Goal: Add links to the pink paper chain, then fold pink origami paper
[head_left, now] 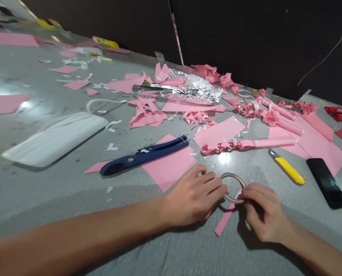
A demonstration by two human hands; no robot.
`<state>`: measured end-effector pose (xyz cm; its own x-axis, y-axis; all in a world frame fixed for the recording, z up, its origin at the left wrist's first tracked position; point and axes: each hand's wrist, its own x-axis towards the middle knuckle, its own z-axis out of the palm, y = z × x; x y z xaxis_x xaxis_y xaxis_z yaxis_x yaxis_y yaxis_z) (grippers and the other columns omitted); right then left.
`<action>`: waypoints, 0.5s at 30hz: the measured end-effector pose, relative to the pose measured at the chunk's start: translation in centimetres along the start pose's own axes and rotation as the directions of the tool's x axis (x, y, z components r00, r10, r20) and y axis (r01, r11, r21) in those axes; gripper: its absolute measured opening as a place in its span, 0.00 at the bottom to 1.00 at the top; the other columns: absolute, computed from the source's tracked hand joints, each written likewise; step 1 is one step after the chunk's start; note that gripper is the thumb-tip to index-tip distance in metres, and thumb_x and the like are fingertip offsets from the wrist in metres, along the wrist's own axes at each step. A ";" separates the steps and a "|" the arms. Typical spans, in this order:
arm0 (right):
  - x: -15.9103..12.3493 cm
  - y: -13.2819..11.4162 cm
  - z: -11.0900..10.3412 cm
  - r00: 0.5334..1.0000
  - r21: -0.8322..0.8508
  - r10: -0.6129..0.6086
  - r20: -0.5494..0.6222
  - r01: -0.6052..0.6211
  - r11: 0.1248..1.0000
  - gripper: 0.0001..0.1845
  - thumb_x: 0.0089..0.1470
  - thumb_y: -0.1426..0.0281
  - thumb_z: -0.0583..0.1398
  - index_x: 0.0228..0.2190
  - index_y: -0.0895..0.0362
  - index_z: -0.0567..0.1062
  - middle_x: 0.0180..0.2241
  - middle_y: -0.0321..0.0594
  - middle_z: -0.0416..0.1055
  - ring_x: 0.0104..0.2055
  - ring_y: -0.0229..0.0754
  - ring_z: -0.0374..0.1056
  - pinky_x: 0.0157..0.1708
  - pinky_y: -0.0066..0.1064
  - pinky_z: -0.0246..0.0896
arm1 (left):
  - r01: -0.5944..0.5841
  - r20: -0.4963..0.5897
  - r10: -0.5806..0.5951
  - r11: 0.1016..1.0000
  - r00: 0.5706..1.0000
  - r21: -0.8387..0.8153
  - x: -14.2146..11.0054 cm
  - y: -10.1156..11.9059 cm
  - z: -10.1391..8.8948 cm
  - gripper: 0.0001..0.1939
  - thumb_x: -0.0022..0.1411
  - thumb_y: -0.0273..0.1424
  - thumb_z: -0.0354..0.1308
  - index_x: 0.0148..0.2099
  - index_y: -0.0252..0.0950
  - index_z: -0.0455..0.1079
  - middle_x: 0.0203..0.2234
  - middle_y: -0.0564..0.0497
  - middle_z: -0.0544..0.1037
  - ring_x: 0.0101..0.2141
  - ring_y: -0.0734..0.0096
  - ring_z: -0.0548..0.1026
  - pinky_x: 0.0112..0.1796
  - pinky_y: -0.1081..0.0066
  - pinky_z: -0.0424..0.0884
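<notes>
A thin grey ring (233,174), which looks like a bangle or a nearly bare tape roll, is between my two hands just above the surface. My left hand (195,193) is closed with its fingertips on the ring's left side. On the opposite side, my right hand (267,211) pinches the ring between thumb and fingers. A narrow pink paper strip (225,223) runs from near the right fingertips down to the left. Its upper end passes behind the ring, and whether it is attached there I cannot tell.
Dark blue scissors (142,156) lie left on a pink sheet (171,168). Rightward are a yellow cutter (290,169) and a black phone (327,183). Beyond lie rolled pink paper stems (267,143), crumpled foil (198,86) and scraps. A white roll (56,140) is at left.
</notes>
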<state>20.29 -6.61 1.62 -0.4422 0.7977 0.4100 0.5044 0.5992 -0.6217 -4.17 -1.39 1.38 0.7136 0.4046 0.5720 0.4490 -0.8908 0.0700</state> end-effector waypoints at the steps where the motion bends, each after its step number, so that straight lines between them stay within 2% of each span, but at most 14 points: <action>1: 0.0 0.0 0.0 1.000 -0.004 0.007 0.000 -0.007 1.000 0.09 0.61 0.77 0.58 0.41 0.54 0.75 0.33 0.42 0.78 0.33 0.45 0.74 0.33 0.38 0.72 | 0.002 0.000 -0.002 1.000 1.000 -0.001 0.0 0.0 0.0 0.08 0.72 0.22 0.53 0.40 0.36 0.71 0.25 0.55 0.75 0.28 0.68 0.69 0.39 0.62 0.60; 3: 0.0 0.0 0.0 1.000 -0.015 0.022 -0.001 -0.022 1.000 0.07 0.62 0.76 0.59 0.40 0.54 0.75 0.33 0.42 0.78 0.33 0.45 0.74 0.34 0.38 0.72 | 0.007 0.001 -0.007 1.000 1.000 -0.004 0.0 0.0 0.0 0.08 0.72 0.22 0.53 0.40 0.36 0.71 0.25 0.55 0.74 0.28 0.68 0.69 0.39 0.62 0.60; 6: -0.1 0.1 0.1 1.000 -0.016 0.014 -0.001 -0.014 1.000 0.10 0.61 0.78 0.57 0.40 0.54 0.75 0.33 0.42 0.77 0.33 0.45 0.73 0.32 0.38 0.71 | 0.003 0.007 -0.003 1.000 1.000 -0.004 0.1 0.0 0.0 0.10 0.73 0.22 0.52 0.40 0.36 0.72 0.25 0.55 0.74 0.28 0.68 0.69 0.38 0.62 0.60; 10: 0.0 0.1 0.1 1.000 -0.022 0.015 0.009 -0.015 1.000 0.08 0.61 0.77 0.58 0.40 0.54 0.74 0.34 0.43 0.78 0.34 0.46 0.74 0.33 0.39 0.71 | -0.001 0.000 0.001 1.000 1.000 -0.007 0.2 0.0 0.0 0.11 0.74 0.22 0.50 0.40 0.36 0.72 0.24 0.55 0.75 0.27 0.68 0.68 0.38 0.62 0.59; 15: 0.1 -0.2 -0.4 1.000 -0.018 -0.017 0.007 0.017 1.000 0.11 0.60 0.78 0.57 0.42 0.55 0.74 0.35 0.44 0.79 0.36 0.48 0.76 0.34 0.40 0.73 | 0.010 -0.006 -0.010 1.000 1.000 -0.026 0.1 0.0 0.1 0.10 0.73 0.23 0.52 0.40 0.36 0.72 0.24 0.55 0.75 0.28 0.67 0.69 0.38 0.62 0.60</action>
<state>20.37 -6.61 2.06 -0.4561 0.7868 0.4158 0.5096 0.6140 -0.6027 -4.06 -1.37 1.31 0.7057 0.4125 0.5761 0.4420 -0.8918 0.0971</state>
